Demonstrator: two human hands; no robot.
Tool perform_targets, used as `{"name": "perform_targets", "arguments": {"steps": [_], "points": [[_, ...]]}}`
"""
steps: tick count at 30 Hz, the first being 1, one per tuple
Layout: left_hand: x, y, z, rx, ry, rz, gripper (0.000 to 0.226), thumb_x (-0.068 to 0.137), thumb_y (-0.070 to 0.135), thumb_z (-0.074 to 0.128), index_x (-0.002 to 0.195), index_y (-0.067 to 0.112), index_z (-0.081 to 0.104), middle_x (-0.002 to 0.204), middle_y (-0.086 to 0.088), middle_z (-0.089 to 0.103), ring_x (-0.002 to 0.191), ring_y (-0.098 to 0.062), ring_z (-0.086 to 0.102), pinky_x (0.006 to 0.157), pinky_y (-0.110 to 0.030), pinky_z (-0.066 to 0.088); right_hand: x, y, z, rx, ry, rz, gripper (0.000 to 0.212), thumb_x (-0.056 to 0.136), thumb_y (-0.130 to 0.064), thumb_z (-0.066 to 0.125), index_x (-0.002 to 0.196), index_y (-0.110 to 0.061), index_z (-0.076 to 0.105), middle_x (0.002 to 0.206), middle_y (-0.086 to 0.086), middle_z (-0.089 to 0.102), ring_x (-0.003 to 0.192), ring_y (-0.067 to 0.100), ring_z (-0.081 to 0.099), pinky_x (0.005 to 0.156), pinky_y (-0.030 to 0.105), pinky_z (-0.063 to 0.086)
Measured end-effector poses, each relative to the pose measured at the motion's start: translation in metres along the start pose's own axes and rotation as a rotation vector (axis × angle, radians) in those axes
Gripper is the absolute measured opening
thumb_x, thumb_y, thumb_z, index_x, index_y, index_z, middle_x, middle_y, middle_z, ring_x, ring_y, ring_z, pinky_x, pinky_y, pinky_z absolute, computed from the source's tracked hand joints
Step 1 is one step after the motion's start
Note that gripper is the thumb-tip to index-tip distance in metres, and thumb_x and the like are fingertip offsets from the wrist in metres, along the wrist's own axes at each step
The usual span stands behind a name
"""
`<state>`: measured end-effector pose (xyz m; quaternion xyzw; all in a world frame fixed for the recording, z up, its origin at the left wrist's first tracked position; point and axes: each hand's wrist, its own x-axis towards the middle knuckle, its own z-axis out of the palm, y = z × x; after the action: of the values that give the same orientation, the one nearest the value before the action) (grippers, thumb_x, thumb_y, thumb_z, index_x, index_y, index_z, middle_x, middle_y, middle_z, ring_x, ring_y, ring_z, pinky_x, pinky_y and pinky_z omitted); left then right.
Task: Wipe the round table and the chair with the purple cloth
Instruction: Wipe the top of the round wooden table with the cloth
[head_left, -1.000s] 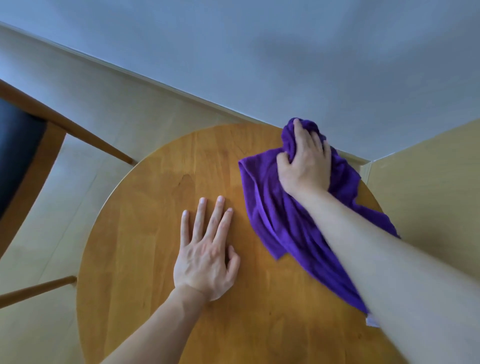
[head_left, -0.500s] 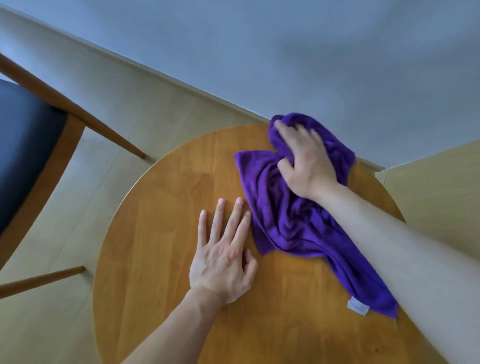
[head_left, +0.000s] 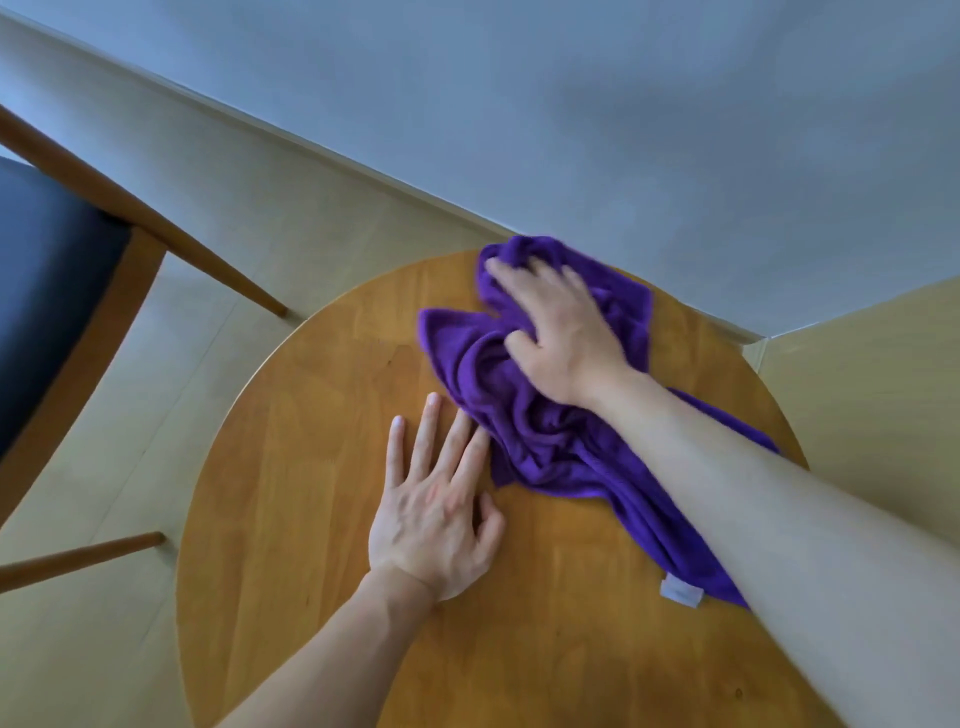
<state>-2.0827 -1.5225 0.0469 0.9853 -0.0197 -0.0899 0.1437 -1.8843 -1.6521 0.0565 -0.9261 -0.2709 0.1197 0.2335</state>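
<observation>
— Nearest?
— Left hand (head_left: 434, 512), laid flat and released on the round honey-coloured wooden table (head_left: 291, 519), palm down, fingers straight and slightly spread, holding nothing; forearm reaching in from the lower edge; forefinger tip just beside the crumpled purple terry cloth (head_left: 540, 415), contact hard to tell

— Further out?
— Right hand (head_left: 558, 338), on top of the bunched cloth near the far rim of the table, fingers bent down into the folds and thumb tucked against a ridge of fabric, grasping it loosely; slightly blurred; forearm stretched diagonally from the lower right, covering the cloth's trailing end

— And the cloth itself?
— Lying on the right half of the tabletop, heaped under the hand, a tail running back toward the near right edge with a small white label (head_left: 680, 592) showing

— Beyond the table?
— At left, wooden-framed chair with dark blue seat pad (head_left: 47, 312), standing apart from the table on pale flooring (head_left: 311, 208); past that, grey wall (head_left: 571, 104)
</observation>
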Motion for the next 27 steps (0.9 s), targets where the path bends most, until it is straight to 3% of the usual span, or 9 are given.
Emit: {"name": "perform_targets", "arguments": {"steps": [4,6,8,14,17,20,23,25,27], "points": [[0.000,-0.001,0.001,0.012,0.004,-0.003,0.078,0.084,0.037,0.049,0.158,0.016,0.032,0.170,-0.002,0.013,0.157,-0.030,-0.001,0.124,-0.060,0.007,-0.026,0.032,-0.011,-0.028,0.325,0.461,0.071,0.087,-0.029,0.048,0.155,-0.013,0.039,0.153,0.013,0.049,0.146,0.032,0.038,0.125,0.049,0.017],[0.000,-0.001,0.001,0.024,-0.001,-0.004,0.078,0.085,0.038,0.048,0.158,0.016,0.031,0.170,-0.002,0.013,0.157,-0.030,-0.002,0.124,-0.059,0.007,-0.034,0.021,0.000,-0.039,0.369,0.616,0.072,0.090,-0.032,0.042,0.159,-0.014,0.032,0.158,0.008,0.044,0.150,0.030,0.032,0.126,0.051,0.013],[0.000,-0.001,0.002,0.038,-0.004,-0.005,0.077,0.087,0.039,0.047,0.159,0.017,0.029,0.170,-0.002,0.012,0.157,-0.029,-0.003,0.124,-0.059,0.006,-0.047,0.006,0.011,-0.071,0.323,0.557,0.075,0.088,-0.034,0.037,0.161,-0.016,0.026,0.160,0.007,0.040,0.152,0.031,0.027,0.126,0.051,0.011],[-0.001,-0.001,0.004,0.028,0.004,-0.012,0.078,0.086,0.040,0.047,0.159,0.020,0.027,0.171,0.001,0.010,0.157,-0.027,-0.004,0.124,-0.057,0.005,-0.108,0.034,-0.004,-0.124,-0.085,-0.056,0.082,0.082,-0.036,0.041,0.161,-0.020,0.027,0.159,0.006,0.043,0.152,0.029,0.029,0.127,0.046,0.011],[-0.001,-0.001,0.005,0.042,0.011,-0.016,0.077,0.086,0.038,0.046,0.158,0.019,0.029,0.171,0.002,0.008,0.157,-0.026,-0.004,0.125,-0.056,0.002,-0.116,0.068,-0.023,-0.104,0.053,0.082,0.078,0.082,-0.034,0.045,0.158,-0.014,0.036,0.154,0.014,0.048,0.146,0.036,0.037,0.124,0.050,0.020],[-0.001,-0.001,0.006,0.049,0.025,-0.019,0.076,0.086,0.038,0.046,0.157,0.018,0.030,0.171,0.002,0.008,0.157,-0.025,-0.005,0.125,-0.055,0.000,-0.119,0.065,-0.018,-0.075,0.292,0.455,0.074,0.086,-0.031,0.044,0.158,-0.014,0.035,0.155,0.013,0.046,0.148,0.033,0.034,0.125,0.050,0.018],[-0.002,-0.001,0.006,0.053,0.033,-0.025,0.075,0.085,0.038,0.044,0.156,0.018,0.030,0.171,0.002,0.009,0.157,-0.025,-0.004,0.125,-0.055,0.001,-0.112,0.022,0.007,-0.079,0.413,0.748,0.077,0.085,-0.034,0.038,0.159,-0.014,0.030,0.158,0.008,0.045,0.150,0.031,0.031,0.125,0.052,0.016],[-0.002,-0.001,0.006,0.052,0.035,-0.029,0.075,0.086,0.039,0.043,0.157,0.019,0.028,0.171,0.002,0.010,0.157,-0.025,-0.004,0.125,-0.056,0.003,-0.117,-0.011,0.025,-0.082,0.405,0.719,0.080,0.084,-0.037,0.037,0.160,-0.015,0.028,0.158,0.008,0.044,0.150,0.031,0.031,0.125,0.053,0.015],[-0.002,0.000,0.007,0.036,0.036,-0.032,0.074,0.090,0.042,0.040,0.159,0.023,0.023,0.171,0.004,0.010,0.157,-0.024,-0.004,0.125,-0.056,0.004,-0.136,-0.026,0.037,-0.074,0.272,0.469,0.082,0.082,-0.038,0.038,0.160,-0.017,0.027,0.157,0.006,0.045,0.151,0.031,0.030,0.125,0.053,0.014]]}}
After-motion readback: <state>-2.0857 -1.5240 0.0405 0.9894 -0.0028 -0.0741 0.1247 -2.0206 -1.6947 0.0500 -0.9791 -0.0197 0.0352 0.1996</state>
